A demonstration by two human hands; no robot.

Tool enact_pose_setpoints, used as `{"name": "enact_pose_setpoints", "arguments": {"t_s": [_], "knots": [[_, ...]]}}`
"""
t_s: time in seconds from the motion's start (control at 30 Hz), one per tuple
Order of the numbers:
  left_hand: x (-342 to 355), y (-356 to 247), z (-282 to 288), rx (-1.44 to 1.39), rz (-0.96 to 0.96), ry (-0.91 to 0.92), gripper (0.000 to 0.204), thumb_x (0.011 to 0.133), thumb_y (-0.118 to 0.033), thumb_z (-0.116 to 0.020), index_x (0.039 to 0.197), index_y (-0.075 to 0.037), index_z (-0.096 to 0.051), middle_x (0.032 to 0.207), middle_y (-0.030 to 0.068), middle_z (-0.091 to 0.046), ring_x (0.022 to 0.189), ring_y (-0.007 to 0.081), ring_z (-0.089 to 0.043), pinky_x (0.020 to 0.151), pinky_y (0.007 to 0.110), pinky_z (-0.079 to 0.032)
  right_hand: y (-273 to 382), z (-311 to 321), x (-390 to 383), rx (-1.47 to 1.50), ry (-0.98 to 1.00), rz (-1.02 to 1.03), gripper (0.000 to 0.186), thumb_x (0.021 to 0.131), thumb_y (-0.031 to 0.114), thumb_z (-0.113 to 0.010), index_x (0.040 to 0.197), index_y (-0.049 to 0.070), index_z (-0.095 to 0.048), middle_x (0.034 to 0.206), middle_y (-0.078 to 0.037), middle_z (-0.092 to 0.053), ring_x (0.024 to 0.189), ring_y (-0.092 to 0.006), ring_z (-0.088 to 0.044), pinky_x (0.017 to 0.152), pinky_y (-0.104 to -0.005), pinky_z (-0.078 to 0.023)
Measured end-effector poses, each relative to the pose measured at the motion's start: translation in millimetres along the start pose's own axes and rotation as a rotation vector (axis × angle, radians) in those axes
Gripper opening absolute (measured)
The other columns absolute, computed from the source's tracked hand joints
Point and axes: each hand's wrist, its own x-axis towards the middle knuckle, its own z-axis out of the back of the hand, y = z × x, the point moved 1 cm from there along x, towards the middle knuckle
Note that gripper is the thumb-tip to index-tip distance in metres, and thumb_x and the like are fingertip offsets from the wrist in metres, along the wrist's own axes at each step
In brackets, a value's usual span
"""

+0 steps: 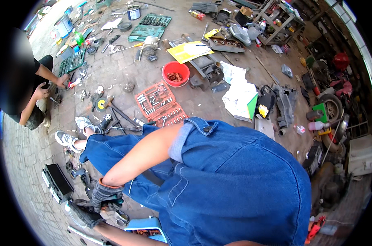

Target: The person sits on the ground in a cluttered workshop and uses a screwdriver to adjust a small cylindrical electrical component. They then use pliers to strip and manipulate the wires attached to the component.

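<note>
Both my hands wear dark grey knit gloves and are close together at the lower left, beside my bent legs. My right hand (107,194), reaching down from a rolled denim sleeve, has its fingers curled around something small and dark that I cannot make out. Just below, my left hand (86,215) is closed against the same spot, and what it grips is hidden. A pale round rim (71,214) shows beside the left glove. Under the hands lie small metal parts (120,219). A light blue bin (147,224) with reddish pieces inside stands close to my left forearm.
A black box (57,183) stands left of my hands. Beyond my legs are an orange socket set (157,100), a red bucket (175,74), a hammer (109,102) and a green tool case (150,27). At the left another person (34,88) handles tools. Clutter lines the right wall.
</note>
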Motion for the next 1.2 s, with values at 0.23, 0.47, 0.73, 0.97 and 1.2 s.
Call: {"name": "enact_pose_setpoints", "arguments": {"t_s": [0.23, 0.47, 0.73, 0.97, 1.2], "knots": [[42, -22, 33, -0.251, 0.258, 0.073, 0.030, 0.089, -0.040, -0.047, 0.080, -0.011, -0.052, 0.064, 0.0034, -0.050, 0.056, 0.0154, -0.047, 0.050, 0.029, -0.039, 18, -9, 47, -0.312, -0.152, 0.196, 0.028, 0.080, 0.032, -0.057, 0.064, 0.011, -0.048, 0.055, -0.001, -0.045, 0.045, -0.0145, -0.043, 0.043, -0.0297, -0.036], [80, 16, 36, -0.368, 0.206, -0.236, 0.035, 0.086, -0.046, -0.046, 0.066, -0.017, -0.048, 0.048, -0.0015, -0.041, 0.040, 0.0164, -0.042, 0.039, 0.033, -0.037, 14, -20, 82, -0.454, -0.397, 0.096, 0.042, 0.078, 0.045, -0.056, 0.060, 0.009, -0.046, 0.052, -0.002, -0.043, 0.041, -0.0142, -0.042, 0.038, -0.0299, -0.032], [27, 5, 19, -0.481, 0.324, -0.310, 0.056, 0.081, -0.068, -0.030, 0.063, -0.015, -0.040, 0.049, 0.0024, -0.037, 0.041, 0.0205, -0.035, 0.038, 0.034, -0.029, -24, -10, 81, -1.384, -0.308, 0.499, 0.022, 0.085, 0.028, -0.050, 0.090, 0.007, -0.054, 0.068, -0.008, -0.055, 0.058, -0.0196, -0.053, 0.053, -0.0322, -0.044], [27, 50, 12, -0.446, 0.423, -0.448, 0.059, 0.083, -0.065, -0.034, 0.082, -0.008, -0.051, 0.070, 0.0075, -0.052, 0.055, 0.0240, -0.049, 0.048, 0.035, -0.042, -81, 44, 133, -1.662, -0.412, 0.903, 0.022, 0.083, 0.017, -0.045, 0.099, 0.008, -0.058, 0.084, -0.017, -0.060, 0.073, -0.0334, -0.060, 0.061, -0.0409, -0.049], [36, 86, 43, -0.553, 0.504, -0.365, 0.067, 0.084, -0.066, -0.027, 0.086, -0.003, -0.050, 0.075, 0.0138, -0.058, 0.059, 0.0297, -0.056, 0.054, 0.037, -0.049, -102, 10, 125, -1.094, -0.374, 0.535, 0.023, 0.083, 0.018, -0.048, 0.097, 0.005, -0.059, 0.084, -0.018, -0.060, 0.074, -0.0317, -0.060, 0.067, -0.0396, -0.048]]}}
